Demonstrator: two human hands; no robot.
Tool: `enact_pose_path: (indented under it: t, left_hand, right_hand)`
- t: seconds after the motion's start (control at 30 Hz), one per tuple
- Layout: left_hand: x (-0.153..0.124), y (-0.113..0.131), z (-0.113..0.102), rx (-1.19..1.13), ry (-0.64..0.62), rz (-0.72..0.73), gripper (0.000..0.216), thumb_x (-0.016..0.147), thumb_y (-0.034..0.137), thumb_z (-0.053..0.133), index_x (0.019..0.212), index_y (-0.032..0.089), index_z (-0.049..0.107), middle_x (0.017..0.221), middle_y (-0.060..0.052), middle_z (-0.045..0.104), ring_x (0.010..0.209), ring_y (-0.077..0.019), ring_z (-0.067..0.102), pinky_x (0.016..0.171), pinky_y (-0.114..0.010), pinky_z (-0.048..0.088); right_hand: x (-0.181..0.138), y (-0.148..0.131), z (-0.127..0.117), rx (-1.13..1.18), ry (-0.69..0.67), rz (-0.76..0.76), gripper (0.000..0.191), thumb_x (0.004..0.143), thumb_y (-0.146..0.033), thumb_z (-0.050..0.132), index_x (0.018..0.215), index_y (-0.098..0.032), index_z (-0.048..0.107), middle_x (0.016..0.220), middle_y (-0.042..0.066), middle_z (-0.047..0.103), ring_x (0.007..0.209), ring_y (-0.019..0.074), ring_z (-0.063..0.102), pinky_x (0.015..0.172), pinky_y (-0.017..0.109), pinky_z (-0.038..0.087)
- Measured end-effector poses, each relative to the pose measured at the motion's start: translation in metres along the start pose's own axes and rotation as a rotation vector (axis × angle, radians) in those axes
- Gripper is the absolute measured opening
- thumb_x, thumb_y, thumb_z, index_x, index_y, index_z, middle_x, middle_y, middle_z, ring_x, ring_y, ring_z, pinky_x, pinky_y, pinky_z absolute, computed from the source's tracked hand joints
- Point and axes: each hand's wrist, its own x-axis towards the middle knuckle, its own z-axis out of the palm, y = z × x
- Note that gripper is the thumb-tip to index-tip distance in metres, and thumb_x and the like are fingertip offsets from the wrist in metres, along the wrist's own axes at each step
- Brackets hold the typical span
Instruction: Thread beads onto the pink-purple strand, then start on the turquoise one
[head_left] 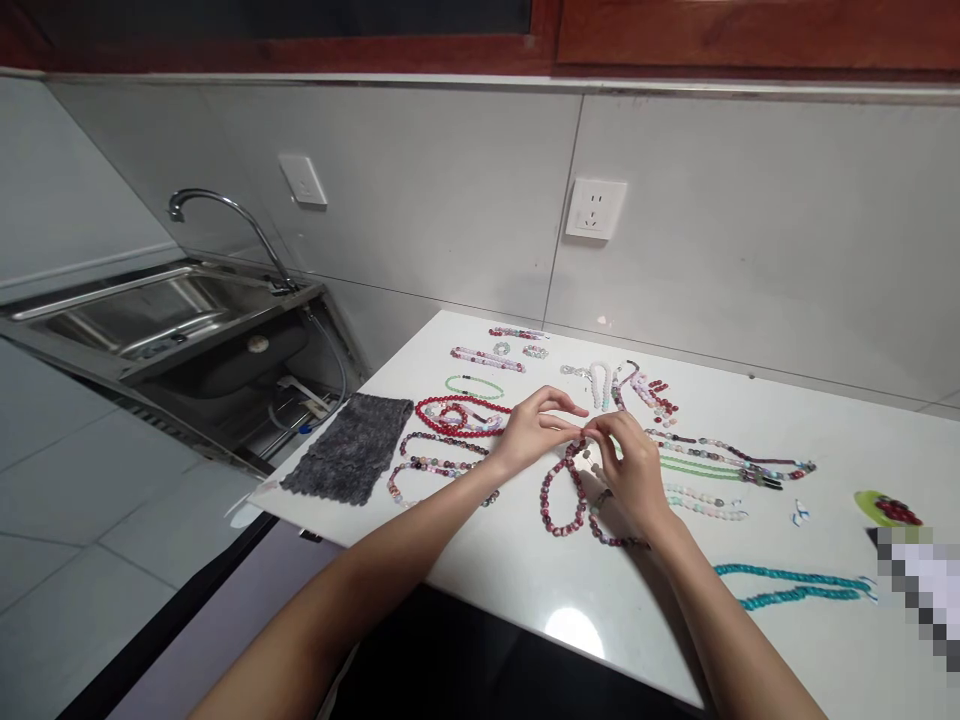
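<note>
Both my hands meet over the middle of a white table (525,570). My left hand (534,432) and my right hand (634,468) pinch the top end of a dark red and pink bead strand (562,500), whose loop lies on the table below them. Fingertips of the two hands nearly touch at the strand's end. Around them lie several other bead strings: a red bead necklace (457,408) to the left, green strands (697,467) to the right and a teal strand (795,585) near the front right.
A grey felt cloth (352,448) lies at the table's left edge. A steel sink (150,315) with a tap stands further left. A wall socket (595,208) sits on the tiled wall. A green dish with red beads (885,508) rests at the right.
</note>
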Motion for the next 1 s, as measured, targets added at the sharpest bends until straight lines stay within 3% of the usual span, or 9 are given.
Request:
enact_pose_path:
  t: [0.1, 0.23, 0.4, 0.47, 0.77, 1.0]
  left_hand:
    - [-0.001, 0.001, 0.001, 0.021, 0.017, 0.023, 0.041, 0.067, 0.03, 0.078, 0.094, 0.017, 0.052, 0.104, -0.007, 0.064, 0.079, -0.0167, 0.069, 0.073, -0.03, 0.055]
    - [-0.001, 0.005, -0.001, 0.031, 0.051, 0.049, 0.039, 0.068, 0.031, 0.078, 0.095, 0.016, 0.053, 0.105, -0.007, 0.061, 0.081, -0.0171, 0.069, 0.075, -0.031, 0.056]
    - [-0.001, 0.009, -0.008, 0.039, 0.059, 0.056, 0.038, 0.069, 0.029, 0.077, 0.097, 0.016, 0.054, 0.109, -0.008, 0.059, 0.086, -0.0179, 0.069, 0.079, -0.032, 0.055]
    - [0.0, 0.008, -0.008, 0.048, 0.068, 0.054, 0.038, 0.069, 0.029, 0.077, 0.097, 0.016, 0.054, 0.108, -0.007, 0.059, 0.086, -0.018, 0.068, 0.077, -0.031, 0.055]
    - [-0.007, 0.014, 0.001, 0.107, 0.126, 0.151, 0.025, 0.073, 0.031, 0.072, 0.087, 0.016, 0.057, 0.102, -0.006, 0.057, 0.082, -0.0133, 0.065, 0.071, -0.026, 0.056]
    - [-0.012, 0.019, 0.006, 0.141, 0.156, 0.238, 0.019, 0.076, 0.031, 0.069, 0.083, 0.016, 0.06, 0.104, -0.008, 0.056, 0.09, -0.0153, 0.061, 0.074, -0.026, 0.056]
  right_hand:
    - [0.0, -0.004, -0.001, 0.054, 0.011, 0.063, 0.018, 0.093, -0.028, 0.045, 0.086, -0.023, 0.062, 0.089, 0.007, 0.062, 0.085, 0.0228, 0.057, 0.078, 0.037, 0.044]
    - [0.004, -0.005, -0.005, 0.211, 0.043, 0.276, 0.022, 0.089, -0.039, 0.053, 0.098, -0.023, 0.065, 0.103, 0.008, 0.066, 0.093, 0.0229, 0.06, 0.084, 0.038, 0.046]
    - [0.008, -0.003, -0.01, 0.405, -0.203, 0.407, 0.027, 0.084, -0.044, 0.06, 0.095, -0.021, 0.07, 0.102, 0.007, 0.07, 0.095, 0.0229, 0.063, 0.086, 0.036, 0.047]
    - [0.007, -0.003, -0.008, 0.421, -0.223, 0.411, 0.027, 0.082, -0.044, 0.061, 0.092, -0.021, 0.071, 0.1, 0.007, 0.071, 0.094, 0.0232, 0.064, 0.084, 0.036, 0.048]
    - [-0.005, -0.015, 0.017, 0.202, 0.103, 0.289, 0.023, 0.081, -0.042, 0.063, 0.086, -0.021, 0.071, 0.089, 0.008, 0.068, 0.082, 0.0217, 0.062, 0.076, 0.036, 0.049]
    - [-0.007, -0.025, 0.019, 0.217, 0.163, 0.299, 0.02, 0.086, -0.035, 0.057, 0.083, -0.021, 0.071, 0.087, 0.007, 0.07, 0.081, 0.0217, 0.063, 0.077, 0.035, 0.049]
